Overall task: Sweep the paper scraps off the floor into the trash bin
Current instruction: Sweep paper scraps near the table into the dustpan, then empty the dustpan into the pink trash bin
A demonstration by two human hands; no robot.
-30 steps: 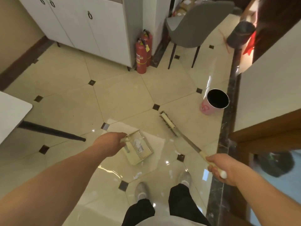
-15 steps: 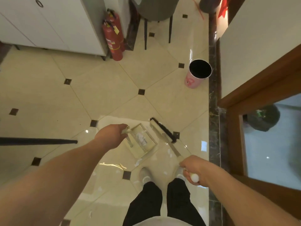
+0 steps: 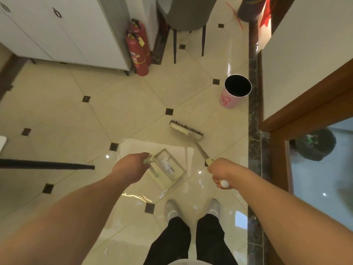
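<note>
On the tiled floor [image 3: 124,115]: dustpan [image 3: 169,172] holding paper scraps [image 3: 168,164].
Left hand [image 3: 131,167] grasps dustpan handle; right hand [image 3: 221,173] grasps broom [image 3: 188,131] handle.

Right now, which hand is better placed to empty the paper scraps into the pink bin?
Left. The left hand already grips the dustpan, which holds the white paper scraps. The right hand grips the broom handle, so it carries nothing to tip into the pink trash bin.

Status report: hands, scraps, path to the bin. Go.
Left hand grips dustpan handle; right hand grips broom handle. Scraps in dustpan, not yet dumped. Bin upright ahead right; broom head on floor between.
</note>
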